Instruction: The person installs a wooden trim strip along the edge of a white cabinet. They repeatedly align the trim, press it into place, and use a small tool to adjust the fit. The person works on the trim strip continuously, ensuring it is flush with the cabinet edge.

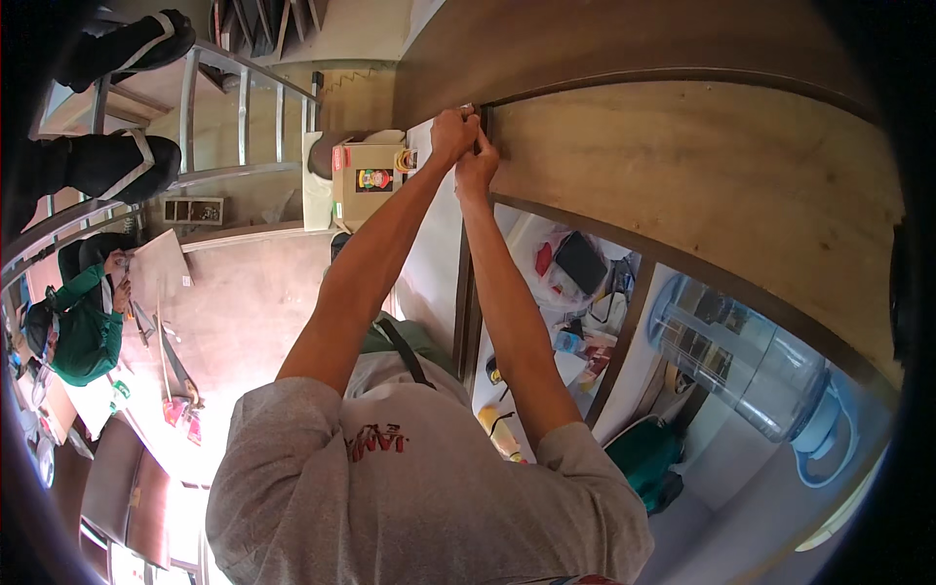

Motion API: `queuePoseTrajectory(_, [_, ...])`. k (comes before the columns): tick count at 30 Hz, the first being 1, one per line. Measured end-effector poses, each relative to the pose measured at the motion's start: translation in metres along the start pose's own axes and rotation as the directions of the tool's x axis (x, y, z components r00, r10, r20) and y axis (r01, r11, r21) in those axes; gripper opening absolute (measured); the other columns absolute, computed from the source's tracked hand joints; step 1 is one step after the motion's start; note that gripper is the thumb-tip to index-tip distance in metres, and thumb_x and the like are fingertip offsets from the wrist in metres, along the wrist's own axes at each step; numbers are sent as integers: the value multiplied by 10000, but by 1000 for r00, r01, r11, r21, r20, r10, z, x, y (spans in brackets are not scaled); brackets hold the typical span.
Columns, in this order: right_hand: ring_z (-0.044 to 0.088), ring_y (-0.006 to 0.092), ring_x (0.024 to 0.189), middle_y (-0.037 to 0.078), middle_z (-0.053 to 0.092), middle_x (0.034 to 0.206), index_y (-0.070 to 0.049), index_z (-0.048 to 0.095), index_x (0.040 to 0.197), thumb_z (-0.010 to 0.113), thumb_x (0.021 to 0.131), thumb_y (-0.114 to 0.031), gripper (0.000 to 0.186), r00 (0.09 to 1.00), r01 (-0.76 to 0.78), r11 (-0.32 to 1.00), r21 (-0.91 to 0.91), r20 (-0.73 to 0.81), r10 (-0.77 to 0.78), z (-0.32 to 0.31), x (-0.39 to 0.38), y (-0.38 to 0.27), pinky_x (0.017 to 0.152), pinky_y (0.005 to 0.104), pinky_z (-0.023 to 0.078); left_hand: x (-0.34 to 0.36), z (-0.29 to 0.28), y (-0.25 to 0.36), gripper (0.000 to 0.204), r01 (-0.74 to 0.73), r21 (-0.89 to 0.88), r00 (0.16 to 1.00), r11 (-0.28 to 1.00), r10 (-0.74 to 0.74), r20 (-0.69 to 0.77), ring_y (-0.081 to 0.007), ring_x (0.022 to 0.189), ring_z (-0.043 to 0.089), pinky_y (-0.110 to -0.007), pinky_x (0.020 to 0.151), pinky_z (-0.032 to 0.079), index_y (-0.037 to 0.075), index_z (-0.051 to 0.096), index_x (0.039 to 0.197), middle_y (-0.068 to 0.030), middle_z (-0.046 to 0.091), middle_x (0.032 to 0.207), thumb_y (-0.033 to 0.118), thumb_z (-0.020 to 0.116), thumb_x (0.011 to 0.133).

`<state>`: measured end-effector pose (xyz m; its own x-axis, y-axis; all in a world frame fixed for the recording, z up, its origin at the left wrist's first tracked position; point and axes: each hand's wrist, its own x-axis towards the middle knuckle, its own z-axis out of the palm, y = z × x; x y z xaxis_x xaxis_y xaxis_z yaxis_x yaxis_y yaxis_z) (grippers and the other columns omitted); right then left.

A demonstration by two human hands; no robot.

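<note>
My left hand (451, 136) is closed at the upper end of a narrow dark wooden strip, by the left end of a plywood panel (682, 156); a small light piece shows at its fingertips, too small to name. My right hand (475, 168) is just below and right of it, fingers closed and reaching up to the same spot; what they grip is hidden. A dark brown board (634, 39) runs above the plywood. A cardboard box (366, 185) with a coloured picture and a yellow coil on it lies left of my hands.
A metal ladder (243, 117) with someone's dark-shod feet (146, 166) is at upper left. A person in green (88, 331) works with a board (156, 263) at left. A large water bottle (741, 361) and bagged items (575, 263) occupy compartments below the plywood.
</note>
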<state>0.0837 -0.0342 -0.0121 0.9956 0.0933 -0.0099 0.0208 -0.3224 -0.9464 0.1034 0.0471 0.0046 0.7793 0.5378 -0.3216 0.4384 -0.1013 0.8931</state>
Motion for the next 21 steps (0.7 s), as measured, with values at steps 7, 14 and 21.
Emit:
queuePoseTrajectory(7, [627, 318, 891, 256, 659, 943, -18, 617, 1232, 581, 907, -158, 355, 1000, 4, 994, -109, -9, -5, 7, 20, -13, 808, 383, 473, 23, 6, -6, 382, -24, -47, 1000, 999, 25, 14, -361, 898, 682, -420, 799, 530, 74, 709, 1080, -218, 691, 974, 355, 612, 839])
queuePoseTrajectory(14, [586, 206, 796, 157, 593, 919, -28, 588, 1277, 564, 894, -137, 400, 988, 148, 850, -505, 38, -150, -53, -37, -29, 756, 320, 472, 14, 29, -80, 478, 134, -386, 988, 913, -153, -21, -372, 1053, 624, -430, 940, 470, 5, 624, 1206, -232, 663, 1085, 365, 533, 906])
queuePoseTrajectory(21, [553, 217, 866, 129, 554, 962, -35, 558, 1310, 531, 889, -95, 425, 991, -93, 912, -399, 48, 122, -110, -173, -55, 806, 324, 447, 7, 55, -38, 587, -229, -42, 963, 972, 220, -156, -441, 1208, 486, -434, 1040, 378, -105, 452, 1326, -326, 527, 1256, 310, 534, 919])
